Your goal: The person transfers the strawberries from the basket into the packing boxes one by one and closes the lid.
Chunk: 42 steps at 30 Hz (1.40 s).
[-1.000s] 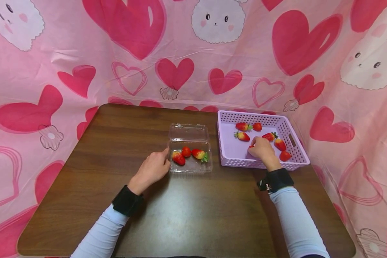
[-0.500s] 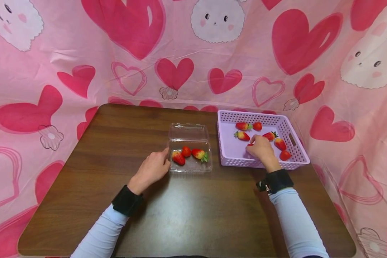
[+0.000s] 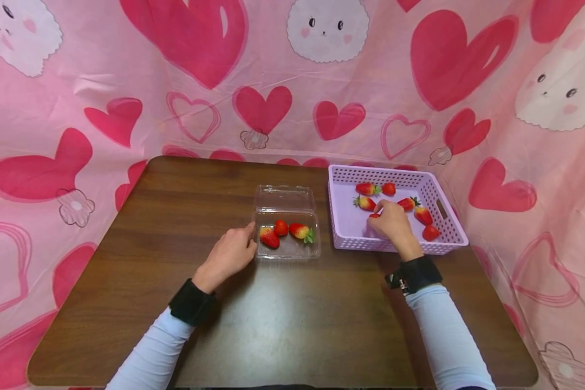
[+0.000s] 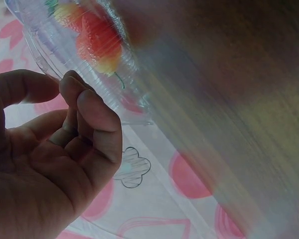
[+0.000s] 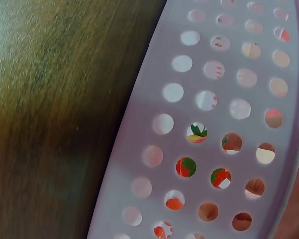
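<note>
A clear plastic clamshell container [image 3: 292, 251] lies with its lid folded back at the table's middle, holding three strawberries [image 3: 300, 231]. At its left side is my left hand [image 3: 229, 253]; in the left wrist view, thumb and index finger pinch the container's edge [image 4: 39, 56]. My right hand [image 3: 392, 225] reaches into a lilac basket [image 3: 348, 225] and pinches a strawberry [image 3: 374, 215], mostly covered by the fingers. In the right wrist view the basket's perforated wall [image 5: 144, 134] hides most of that hand, with red and green showing through the holes.
Several more strawberries [image 3: 423, 215] lie in the basket, behind and to the right of my right hand. Both containers stand on a brown wooden table [image 3: 283, 319]. A pink heart-patterned curtain [image 3: 268, 59] hangs along its back and sides.
My right hand has shifted slightly left and away from me inside the basket, with the strawberry between its fingers. The left hand stays at the container's side.
</note>
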Tool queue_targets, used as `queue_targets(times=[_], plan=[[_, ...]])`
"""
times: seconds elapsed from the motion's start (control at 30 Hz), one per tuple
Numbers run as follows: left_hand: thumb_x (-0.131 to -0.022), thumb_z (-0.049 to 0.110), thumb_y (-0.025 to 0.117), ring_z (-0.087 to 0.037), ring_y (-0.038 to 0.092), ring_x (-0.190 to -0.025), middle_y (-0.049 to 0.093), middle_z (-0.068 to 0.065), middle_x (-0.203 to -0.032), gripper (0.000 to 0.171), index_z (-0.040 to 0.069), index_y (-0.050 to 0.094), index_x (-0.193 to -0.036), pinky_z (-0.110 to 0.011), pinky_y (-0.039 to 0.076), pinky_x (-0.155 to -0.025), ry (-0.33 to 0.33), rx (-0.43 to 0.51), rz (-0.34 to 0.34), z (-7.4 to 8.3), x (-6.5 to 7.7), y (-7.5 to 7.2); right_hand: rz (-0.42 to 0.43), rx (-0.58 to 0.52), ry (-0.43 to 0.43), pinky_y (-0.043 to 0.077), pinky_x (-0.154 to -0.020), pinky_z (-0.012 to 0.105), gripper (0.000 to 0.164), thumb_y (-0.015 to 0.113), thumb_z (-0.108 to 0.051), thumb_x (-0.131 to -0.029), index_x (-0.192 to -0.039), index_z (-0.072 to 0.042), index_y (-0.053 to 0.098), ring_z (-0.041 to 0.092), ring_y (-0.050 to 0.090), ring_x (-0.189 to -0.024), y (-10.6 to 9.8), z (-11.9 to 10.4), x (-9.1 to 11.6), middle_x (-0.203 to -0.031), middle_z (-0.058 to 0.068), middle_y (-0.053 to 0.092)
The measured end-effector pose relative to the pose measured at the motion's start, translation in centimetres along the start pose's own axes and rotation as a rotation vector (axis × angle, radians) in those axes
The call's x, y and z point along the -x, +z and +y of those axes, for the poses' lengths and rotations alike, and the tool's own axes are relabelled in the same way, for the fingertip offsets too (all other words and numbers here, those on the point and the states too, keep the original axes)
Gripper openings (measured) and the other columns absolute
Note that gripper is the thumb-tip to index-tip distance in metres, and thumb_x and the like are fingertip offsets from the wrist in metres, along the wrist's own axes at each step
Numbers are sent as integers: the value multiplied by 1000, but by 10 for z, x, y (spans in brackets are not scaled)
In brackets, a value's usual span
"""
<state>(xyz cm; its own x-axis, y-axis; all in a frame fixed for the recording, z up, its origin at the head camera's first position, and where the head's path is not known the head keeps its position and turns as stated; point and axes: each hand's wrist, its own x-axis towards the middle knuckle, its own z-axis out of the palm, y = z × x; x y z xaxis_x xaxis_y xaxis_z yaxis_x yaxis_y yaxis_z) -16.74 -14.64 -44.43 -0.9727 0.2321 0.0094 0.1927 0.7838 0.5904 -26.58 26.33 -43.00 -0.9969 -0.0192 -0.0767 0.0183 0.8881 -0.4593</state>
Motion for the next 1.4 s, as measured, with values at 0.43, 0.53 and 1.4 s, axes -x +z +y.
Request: queue_targets(times=[0.43, 0.53, 1.4], plan=[[-99, 7, 60, -19, 39, -57, 70, -21, -96, 53, -11, 52, -149, -33, 38, -49, -7, -8, -2, 1, -1, 0, 49, -30, -38, 53, -80, 49, 33, 73, -21, -88, -108, 4, 63, 38, 58, -89, 1, -9, 4, -93, 21, 66], [-100, 7, 60, -20, 41, -57, 70, -22, -100, 53, -11, 51, -149, -33, 39, -49, -9, 1, -9, 1, 0, 0, 56, -35, -46, 53, -81, 49, 33, 74, -21, -89, -109, 4, 64, 38, 58, -90, 2, -11, 4, -96, 22, 66], [-100, 7, 61, -22, 45, -59, 70, -23, -105, 53, -11, 51, -149, -33, 41, -49, -13, 6, -11, 0, 0, 1, 62, -91, -118, 55, -86, 50, 35, 77, -18, -90, -117, 0, 63, 35, 60, -92, -2, -41, 18, -107, 20, 67]])
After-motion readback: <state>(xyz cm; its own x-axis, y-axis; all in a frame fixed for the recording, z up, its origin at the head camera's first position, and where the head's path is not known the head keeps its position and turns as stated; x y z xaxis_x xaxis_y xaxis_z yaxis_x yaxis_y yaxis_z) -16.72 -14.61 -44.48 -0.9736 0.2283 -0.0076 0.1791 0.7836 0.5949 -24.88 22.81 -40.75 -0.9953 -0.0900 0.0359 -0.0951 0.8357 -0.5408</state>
